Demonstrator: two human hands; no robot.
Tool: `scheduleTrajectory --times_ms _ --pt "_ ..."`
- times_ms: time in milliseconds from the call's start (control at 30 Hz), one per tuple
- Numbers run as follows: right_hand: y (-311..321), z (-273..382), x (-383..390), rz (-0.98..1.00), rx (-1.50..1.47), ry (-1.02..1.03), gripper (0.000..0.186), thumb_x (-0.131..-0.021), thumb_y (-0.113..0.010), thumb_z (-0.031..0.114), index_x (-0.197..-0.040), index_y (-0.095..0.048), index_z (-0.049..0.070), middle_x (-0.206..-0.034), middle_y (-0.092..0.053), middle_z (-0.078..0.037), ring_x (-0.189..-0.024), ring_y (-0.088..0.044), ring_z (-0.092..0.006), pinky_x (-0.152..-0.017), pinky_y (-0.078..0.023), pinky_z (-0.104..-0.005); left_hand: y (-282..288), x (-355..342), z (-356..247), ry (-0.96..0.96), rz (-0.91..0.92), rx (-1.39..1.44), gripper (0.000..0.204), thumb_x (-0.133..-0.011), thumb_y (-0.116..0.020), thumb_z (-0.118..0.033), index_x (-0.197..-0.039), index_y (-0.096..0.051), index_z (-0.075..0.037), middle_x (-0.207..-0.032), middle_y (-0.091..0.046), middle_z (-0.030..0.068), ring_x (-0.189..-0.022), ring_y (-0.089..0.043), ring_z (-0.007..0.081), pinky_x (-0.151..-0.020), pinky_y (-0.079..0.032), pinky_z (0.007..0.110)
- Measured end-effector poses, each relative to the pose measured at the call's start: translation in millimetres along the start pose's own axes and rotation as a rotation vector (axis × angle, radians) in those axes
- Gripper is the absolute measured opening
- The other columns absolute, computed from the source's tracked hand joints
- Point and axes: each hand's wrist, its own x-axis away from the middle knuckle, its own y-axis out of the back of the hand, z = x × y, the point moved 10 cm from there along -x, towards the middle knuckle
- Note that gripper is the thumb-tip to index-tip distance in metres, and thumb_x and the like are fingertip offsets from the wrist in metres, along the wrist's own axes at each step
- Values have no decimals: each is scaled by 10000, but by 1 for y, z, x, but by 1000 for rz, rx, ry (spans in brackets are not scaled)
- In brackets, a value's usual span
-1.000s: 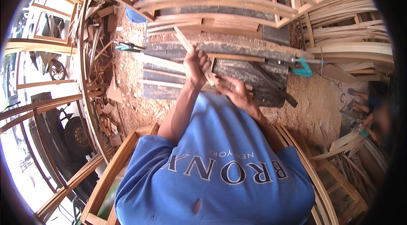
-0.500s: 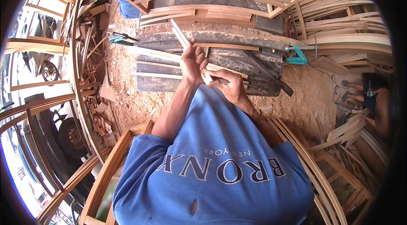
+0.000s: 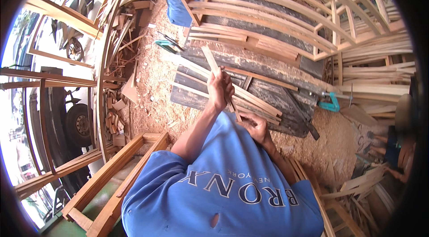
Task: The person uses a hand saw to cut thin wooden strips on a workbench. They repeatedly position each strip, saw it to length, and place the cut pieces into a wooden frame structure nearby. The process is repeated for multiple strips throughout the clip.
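My left hand (image 3: 220, 88) is closed around a narrow wooden strip (image 3: 209, 57) that slants up and away from my chest. At the strip's near end, my right hand (image 3: 255, 127) has its fingers closed on the wood, close against my shirt. Both hands are above the near edge of a dark, worn workbench (image 3: 182, 96). Several pale wooden strips (image 3: 261, 106) lie across the bench just beyond my hands, partly hidden by the left one.
A large slatted wooden frame (image 3: 268, 1) spans the far side. Teal clamps (image 3: 330, 103) sit at the bench's ends. Sawdust covers the floor (image 3: 152, 87). Long boards (image 3: 375, 74) are stacked at right, near another person (image 3: 393, 143). Wooden frames (image 3: 103, 179) stand at left.
The view has turned, so the bench now appears tilted and further right. My left hand is still on the strip, which points more steeply; my right hand is still at its near end.
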Motion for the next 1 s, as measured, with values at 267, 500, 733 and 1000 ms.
scheduleTrajectory --times_ms 267,500,733,1000 --pt "47 93 -61 -235 -46 264 408 -911 -702 144 -1273 -596 -9 -1129 -693 -147 -1041 -667 -221 -931 -525 -349 -46 32 -17 -276 410 -854 345 -1008 -527 -313 -1171 -502 -10 -593 -512 19 -512 -501 105 -483 -383 284" --pt "30 188 -94 -156 179 596 354 -826 -755 72 -1174 -689 60 -1071 -718 -131 -950 -702 -234 -796 -566 -331 -67 50 -21 -129 676 -827 447 -990 -553 -415 -1146 -536 4 -644 -521 12 -523 -475 94 -502 -380 278" --pt "20 172 -98 -208 75 533 255 -831 -705 -63 -1071 -718 21 -1052 -721 -126 -958 -703 -214 -831 -579 -299 -65 50 -42 -93 669 -783 441 -990 -581 -379 -1160 -506 21 -647 -484 -4 -472 -420 66 -418 -332 225" --pt "-17 97 -121 -242 -140 210 154 -849 -767 165 -938 -749 41 -978 -749 -90 -893 -699 -165 -797 -554 -309 -4 35 -51 89 504 -835 341 -990 -600 -333 -1100 -564 -12 -674 -487 -49 -536 -396 27 -470 -289 203"
